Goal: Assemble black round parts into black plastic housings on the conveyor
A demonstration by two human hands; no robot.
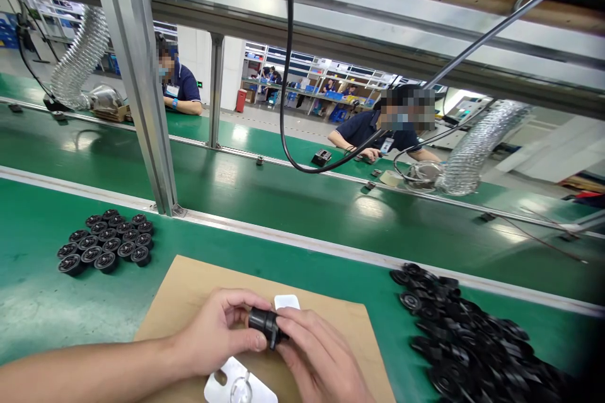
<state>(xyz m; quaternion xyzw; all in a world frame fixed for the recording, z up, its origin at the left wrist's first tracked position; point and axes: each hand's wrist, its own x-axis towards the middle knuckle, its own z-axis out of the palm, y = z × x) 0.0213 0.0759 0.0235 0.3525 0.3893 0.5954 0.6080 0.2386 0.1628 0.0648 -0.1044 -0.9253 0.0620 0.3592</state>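
Observation:
Over the brown cardboard sheet (186, 293), I hold a small black cylindrical plastic part (262, 322) between both hands. My left hand (220, 330) pinches its smooth round end with thumb and fingers. Around the other end, where a small tab sticks down, the fingers of my right hand (321, 349) are closed and hide much of it. Beneath my hands lies a white plate (262, 390) with a clear round piece (241, 388) on it, cut off by the lower picture edge. Another white piece (287, 301) shows just behind my right fingers.
Several round black parts (108, 242) stand grouped on the green bench at left. A loose heap of black plastic parts (472, 340) lies at right. A metal post (137, 75) and hanging black cable (283, 107) are ahead. Two co-workers sit across the green line (283, 201).

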